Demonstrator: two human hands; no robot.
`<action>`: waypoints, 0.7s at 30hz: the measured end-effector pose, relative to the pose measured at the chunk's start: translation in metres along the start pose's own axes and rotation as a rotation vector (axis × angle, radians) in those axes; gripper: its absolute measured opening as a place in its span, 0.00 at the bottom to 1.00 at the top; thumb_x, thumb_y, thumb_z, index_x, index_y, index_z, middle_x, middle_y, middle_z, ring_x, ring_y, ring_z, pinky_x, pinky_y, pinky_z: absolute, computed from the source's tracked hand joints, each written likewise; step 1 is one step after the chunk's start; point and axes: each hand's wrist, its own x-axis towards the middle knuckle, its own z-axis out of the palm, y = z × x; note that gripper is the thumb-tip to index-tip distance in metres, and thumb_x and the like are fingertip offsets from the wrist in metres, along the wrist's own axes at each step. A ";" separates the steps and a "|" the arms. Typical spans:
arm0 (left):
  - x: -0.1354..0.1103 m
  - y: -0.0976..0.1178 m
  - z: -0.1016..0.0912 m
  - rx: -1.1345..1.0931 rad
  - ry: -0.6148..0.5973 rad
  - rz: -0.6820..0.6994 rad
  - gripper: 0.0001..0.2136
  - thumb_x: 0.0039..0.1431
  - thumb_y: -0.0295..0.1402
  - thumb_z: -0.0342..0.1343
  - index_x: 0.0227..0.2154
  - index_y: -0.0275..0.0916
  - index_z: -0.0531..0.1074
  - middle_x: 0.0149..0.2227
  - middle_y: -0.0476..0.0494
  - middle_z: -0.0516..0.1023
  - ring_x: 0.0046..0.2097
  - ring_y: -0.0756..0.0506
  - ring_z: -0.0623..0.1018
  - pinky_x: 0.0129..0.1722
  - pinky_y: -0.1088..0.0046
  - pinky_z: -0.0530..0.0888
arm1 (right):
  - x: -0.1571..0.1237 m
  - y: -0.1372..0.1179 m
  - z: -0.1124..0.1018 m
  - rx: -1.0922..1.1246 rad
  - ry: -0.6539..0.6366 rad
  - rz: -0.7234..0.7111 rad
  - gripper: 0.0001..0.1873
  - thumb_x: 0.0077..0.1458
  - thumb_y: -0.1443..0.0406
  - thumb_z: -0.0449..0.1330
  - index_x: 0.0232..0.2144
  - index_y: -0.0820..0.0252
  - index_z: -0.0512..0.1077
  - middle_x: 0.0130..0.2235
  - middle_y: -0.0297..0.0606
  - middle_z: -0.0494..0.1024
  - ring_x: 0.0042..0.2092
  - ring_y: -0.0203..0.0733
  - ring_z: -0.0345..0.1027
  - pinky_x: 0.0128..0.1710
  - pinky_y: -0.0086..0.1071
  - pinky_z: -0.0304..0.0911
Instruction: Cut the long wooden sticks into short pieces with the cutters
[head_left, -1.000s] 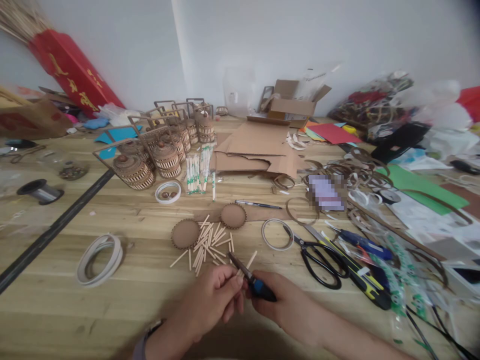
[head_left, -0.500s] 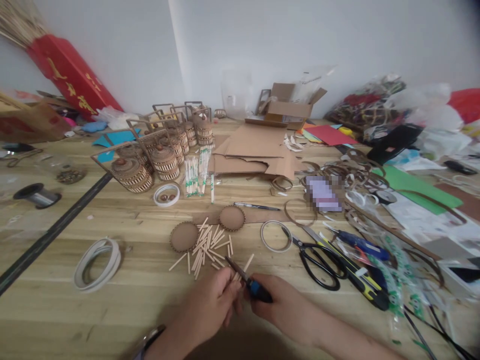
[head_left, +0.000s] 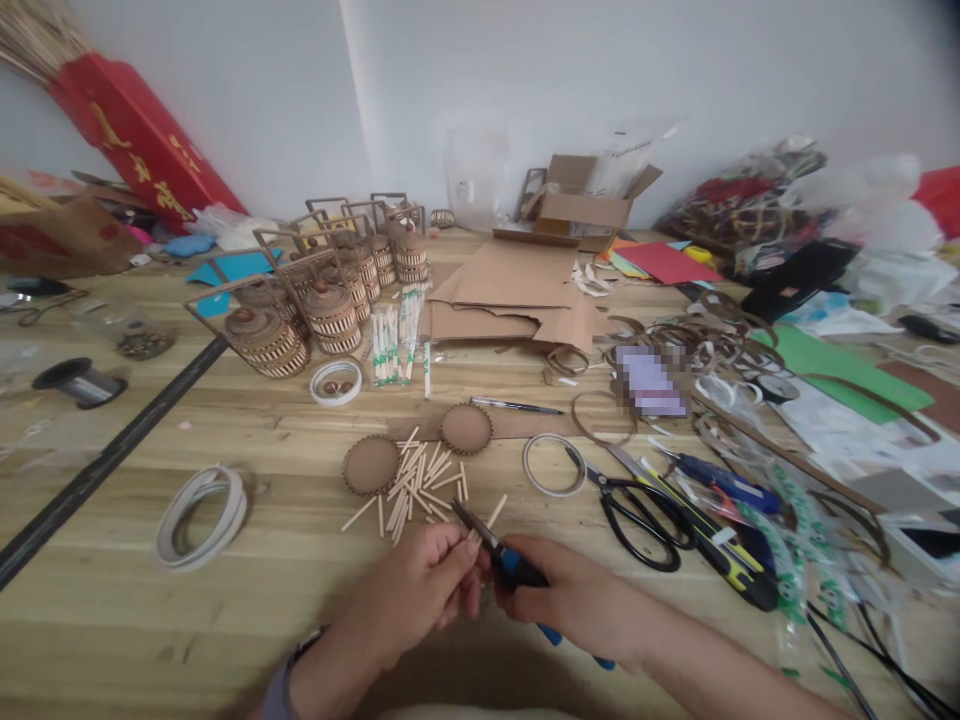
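Note:
My left hand is closed in a pinch on what looks like a short wooden stick, mostly covered by the fingers. My right hand grips long-nosed pliers with blue and black handles. Their dark jaws point up and left, right beside my left fingertips. Just beyond the hands lies a loose pile of short wooden sticks. Two round cardboard discs with notched rims, a left disc and a right disc, lie at the pile's far side.
Black-handled scissors, a yellow cutter and a tape roll lie to the right. White rings lie left. Several small woven baskets with handles stand behind, beside wrapped sticks and cardboard sheets.
The pliers' blue handle ends now show below my right hand, further apart than before. Both hands stay close together in nearly the same place. The view has shifted slightly.

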 end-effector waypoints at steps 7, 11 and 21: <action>0.000 0.003 0.003 -0.024 0.001 -0.035 0.24 0.53 0.57 0.49 0.30 0.37 0.67 0.18 0.54 0.66 0.18 0.55 0.57 0.20 0.76 0.54 | 0.005 0.007 0.006 -0.054 0.085 -0.073 0.08 0.37 0.70 0.53 0.26 0.59 0.67 0.25 0.27 0.64 0.29 0.35 0.55 0.30 0.27 0.52; 0.002 -0.003 0.002 0.004 0.018 -0.009 0.25 0.54 0.58 0.48 0.30 0.37 0.66 0.19 0.54 0.67 0.19 0.54 0.58 0.20 0.76 0.54 | 0.007 0.007 0.007 -0.094 0.097 -0.090 0.10 0.38 0.71 0.52 0.27 0.60 0.69 0.28 0.31 0.71 0.33 0.37 0.62 0.34 0.29 0.57; 0.003 -0.003 -0.004 -0.003 0.054 0.024 0.27 0.52 0.60 0.50 0.32 0.37 0.67 0.19 0.54 0.68 0.18 0.54 0.58 0.19 0.77 0.53 | 0.008 -0.003 0.002 -0.168 0.095 -0.070 0.10 0.42 0.72 0.55 0.31 0.59 0.70 0.31 0.30 0.71 0.35 0.38 0.62 0.38 0.31 0.58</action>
